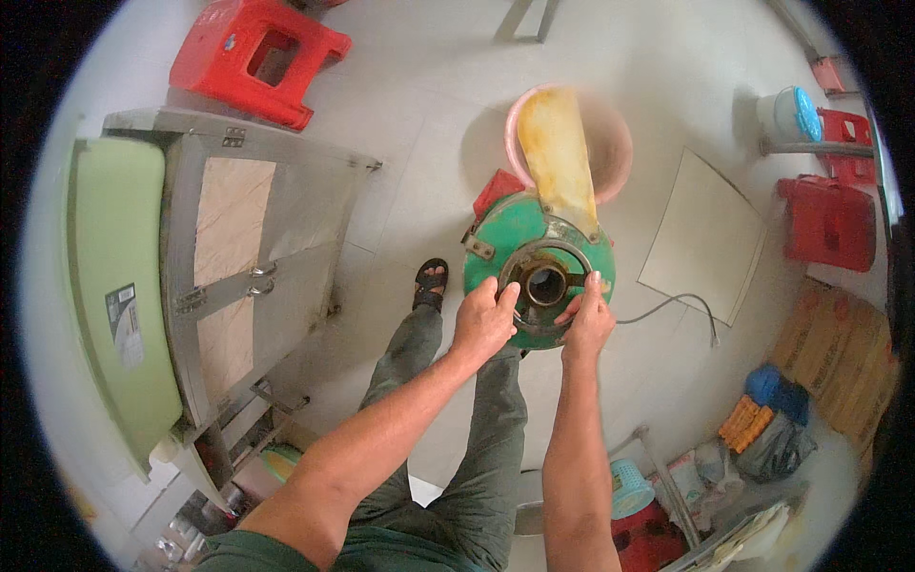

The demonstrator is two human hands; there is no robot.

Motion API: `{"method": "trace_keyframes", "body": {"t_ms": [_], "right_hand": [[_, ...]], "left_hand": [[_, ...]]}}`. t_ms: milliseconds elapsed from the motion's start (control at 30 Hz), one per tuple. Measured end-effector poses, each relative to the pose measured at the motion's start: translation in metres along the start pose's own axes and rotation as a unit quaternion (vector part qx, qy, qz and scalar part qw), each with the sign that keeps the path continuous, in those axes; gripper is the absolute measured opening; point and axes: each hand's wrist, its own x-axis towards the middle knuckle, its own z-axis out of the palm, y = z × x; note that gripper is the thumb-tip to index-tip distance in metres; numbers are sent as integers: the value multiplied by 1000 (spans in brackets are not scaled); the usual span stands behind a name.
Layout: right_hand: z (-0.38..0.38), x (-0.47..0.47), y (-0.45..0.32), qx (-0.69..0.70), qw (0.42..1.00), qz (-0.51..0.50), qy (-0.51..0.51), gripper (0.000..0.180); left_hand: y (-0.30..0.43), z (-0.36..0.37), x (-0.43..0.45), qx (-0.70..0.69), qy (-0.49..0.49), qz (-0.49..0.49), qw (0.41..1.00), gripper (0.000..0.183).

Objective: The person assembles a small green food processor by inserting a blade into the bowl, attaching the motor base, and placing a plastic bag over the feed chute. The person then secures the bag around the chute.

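Both hands are on a worn metal ring (547, 244) on top of a round green machine (509, 225). My left hand (486, 318) grips the ring's left side with the thumb on top. My right hand (590, 318) holds its right side, the thumb pointing away from me. Inside the ring is a short metal tube (545, 286) with a dark opening. A yellowed chute (561, 150), fixed by bolts to the machine's far side, extends over a pink basin (619, 154). A red piece (497, 191), partly hidden, shows beside the machine.
Left stands a metal cabinet (304, 214) with a green board (125, 286) against it. A red plastic stool (214, 64) lies beyond. Right, a flat panel (697, 239) and a grey cable (668, 302) lie on the floor. Bags (775, 447) and a blue basket (630, 488) are near right.
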Motion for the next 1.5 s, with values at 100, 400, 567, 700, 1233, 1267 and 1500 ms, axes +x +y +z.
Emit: {"method": "trace_keyframes", "body": {"t_ms": [100,400,567,700,1233,1267,1500], "right_hand": [[3,10,1,-28,1000,6,13,64],[7,30,20,11,1000,9,17,61],[6,36,29,11,1000,-2,-1,62],[8,34,30,11,1000,5,8,61],[2,43,32,-68,997,-18,-36,68],[1,45,31,-64,997,-23,-38,68],[-3,55,34,-59,997,0,-59,69]], "left_hand": [[4,-1,7,-13,-13,4,1000,35],[-4,2,31,50,-10,-9,999,37],[-15,6,43,39,-12,-25,999,34],[-30,-2,48,70,-12,4,997,32],[-3,-14,71,-15,-60,-119,991,65],[-2,-13,69,-4,-52,-115,992,65],[2,-2,61,12,-51,-101,994,68]]}}
